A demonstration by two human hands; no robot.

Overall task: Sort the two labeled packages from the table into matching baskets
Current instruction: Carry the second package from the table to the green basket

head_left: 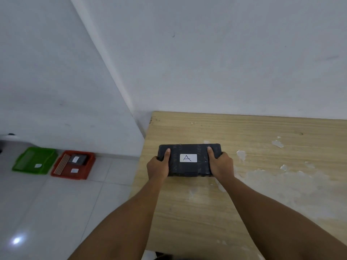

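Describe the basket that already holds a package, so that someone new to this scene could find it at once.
Look to the pale tiled floor left of the wooden table, near the foot of the white wall. Two shallow plastic baskets sit there side by side. It is the red basket, nearer the table, with a dark wrapped package inside; the green basket beside it holds no package.

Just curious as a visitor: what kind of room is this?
Probably a bare workroom set up for a sorting exercise: a worn wooden table against plain white walls, and a green basket and a red basket on the tiled floor.
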